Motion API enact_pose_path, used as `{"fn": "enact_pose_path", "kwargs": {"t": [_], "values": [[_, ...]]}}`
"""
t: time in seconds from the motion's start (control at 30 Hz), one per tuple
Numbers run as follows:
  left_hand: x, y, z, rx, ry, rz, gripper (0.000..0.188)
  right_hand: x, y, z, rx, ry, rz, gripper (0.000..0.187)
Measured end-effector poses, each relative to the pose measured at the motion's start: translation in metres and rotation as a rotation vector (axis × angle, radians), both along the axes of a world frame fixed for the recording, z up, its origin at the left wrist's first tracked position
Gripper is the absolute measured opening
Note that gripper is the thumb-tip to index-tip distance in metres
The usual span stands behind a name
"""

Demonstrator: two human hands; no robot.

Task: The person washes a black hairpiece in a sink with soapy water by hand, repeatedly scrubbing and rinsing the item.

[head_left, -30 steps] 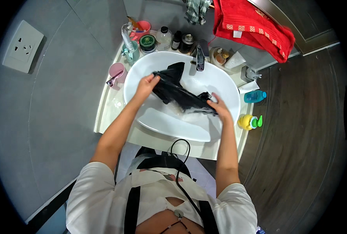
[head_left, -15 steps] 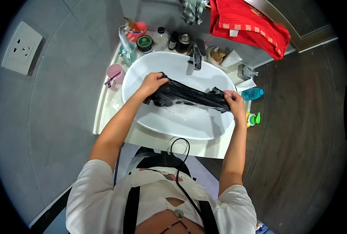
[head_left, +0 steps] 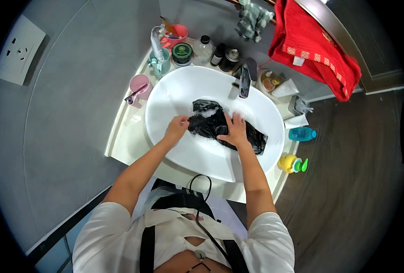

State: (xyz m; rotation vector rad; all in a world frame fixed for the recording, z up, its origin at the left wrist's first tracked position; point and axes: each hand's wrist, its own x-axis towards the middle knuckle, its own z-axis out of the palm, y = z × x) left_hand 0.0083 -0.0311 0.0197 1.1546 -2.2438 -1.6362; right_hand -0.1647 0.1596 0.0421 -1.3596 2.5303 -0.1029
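Note:
A wet black cloth (head_left: 207, 123) lies bunched in the white washbasin (head_left: 168, 98), with soap suds on and around it. What kind of garment it is, I cannot tell. At the cloth's left end, my left hand (head_left: 176, 129) is closed, pinching the edge between thumb and fingers. My right hand (head_left: 235, 132) presses down on the middle of the cloth, palm down and fingers spread. The cloth's right end stretches past that hand toward the basin's right wall.
Behind the basin's rim stand a faucet (head_left: 245, 79), a clear bottle (head_left: 203, 50) and a green-lidded jar (head_left: 182, 53). Cups, one pink (head_left: 141, 86), line the left. A blue bottle (head_left: 302, 133) and yellow pump bottle (head_left: 291, 164) stand right. A red towel (head_left: 315, 54) hangs behind.
The cloth, earlier stretched between both hands above the basin, now lies in it. My right hand has let go of its end, moved left and opened flat on the cloth.

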Motion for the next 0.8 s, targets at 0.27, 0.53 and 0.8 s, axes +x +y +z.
{"fn": "enact_pose_path", "kwargs": {"t": [0.27,0.53,0.8], "values": [[-0.015,0.005,0.004,-0.554,-0.032,-0.44,0.04,0.018,-0.01,-0.012,-0.083,-0.159,0.104,0.07],[-0.051,-0.016,-0.052,0.054,0.018,0.29,0.018,0.05,0.009,-0.032,-0.078,-0.107,-0.411,0.048],[-0.019,0.005,-0.037,0.75,0.147,0.376,0.026,0.067,-0.016,-0.027,0.006,-0.242,-0.539,0.055]]}}
